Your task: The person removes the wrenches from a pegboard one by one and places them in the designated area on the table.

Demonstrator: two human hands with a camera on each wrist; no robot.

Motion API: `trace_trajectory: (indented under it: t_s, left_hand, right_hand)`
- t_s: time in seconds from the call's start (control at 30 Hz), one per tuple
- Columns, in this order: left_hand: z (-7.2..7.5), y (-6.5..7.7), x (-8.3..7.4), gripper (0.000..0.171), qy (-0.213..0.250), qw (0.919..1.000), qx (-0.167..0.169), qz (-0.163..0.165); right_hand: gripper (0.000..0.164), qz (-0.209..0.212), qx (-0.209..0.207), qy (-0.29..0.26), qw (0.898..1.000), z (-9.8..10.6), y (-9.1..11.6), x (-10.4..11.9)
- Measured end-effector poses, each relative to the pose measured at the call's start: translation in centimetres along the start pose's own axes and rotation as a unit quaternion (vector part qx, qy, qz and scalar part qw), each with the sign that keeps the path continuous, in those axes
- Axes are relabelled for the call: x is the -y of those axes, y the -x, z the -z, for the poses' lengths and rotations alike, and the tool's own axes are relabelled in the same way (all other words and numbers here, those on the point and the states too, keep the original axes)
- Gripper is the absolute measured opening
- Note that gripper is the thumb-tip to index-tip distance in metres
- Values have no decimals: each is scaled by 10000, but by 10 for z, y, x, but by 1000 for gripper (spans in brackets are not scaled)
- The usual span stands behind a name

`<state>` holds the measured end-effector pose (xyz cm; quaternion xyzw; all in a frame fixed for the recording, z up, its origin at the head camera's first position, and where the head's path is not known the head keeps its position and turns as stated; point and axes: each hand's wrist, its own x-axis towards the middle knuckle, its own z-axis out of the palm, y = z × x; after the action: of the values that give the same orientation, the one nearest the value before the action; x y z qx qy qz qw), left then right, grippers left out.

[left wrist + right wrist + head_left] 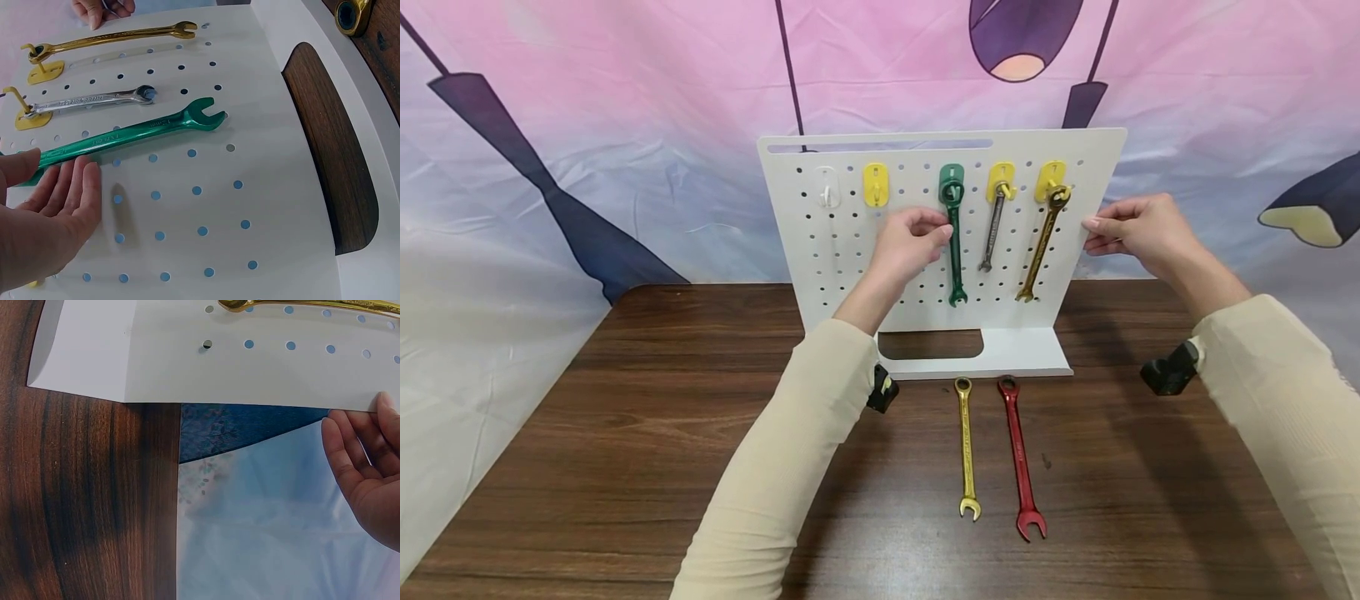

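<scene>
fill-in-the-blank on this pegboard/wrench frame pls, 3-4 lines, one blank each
1. The left hand touches the ____ wrench hanging on the pegboard.
2. The right hand rests on the board's ____ edge.
3. On the table in front of the board lie a yellow wrench and a ____ wrench.
4. Wrenches hanging on the board number ____.

Missing words: green; right; red; three
</scene>
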<state>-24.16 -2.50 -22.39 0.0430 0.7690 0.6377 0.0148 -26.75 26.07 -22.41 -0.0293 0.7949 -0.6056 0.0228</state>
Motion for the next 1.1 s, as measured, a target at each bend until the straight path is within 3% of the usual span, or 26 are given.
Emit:
trace_trajectory:
  t_s: [0.2,1.1]
  left_hand:
    - [-2,3,1,19,-207,9998,-38,-27]
    - [1,17,-3,11,332,9990,248,-159]
  right_hand:
    - [14,-17,-1,4,10000,0,0,0]
    - [14,-62,25,-61,10000,0,1,1]
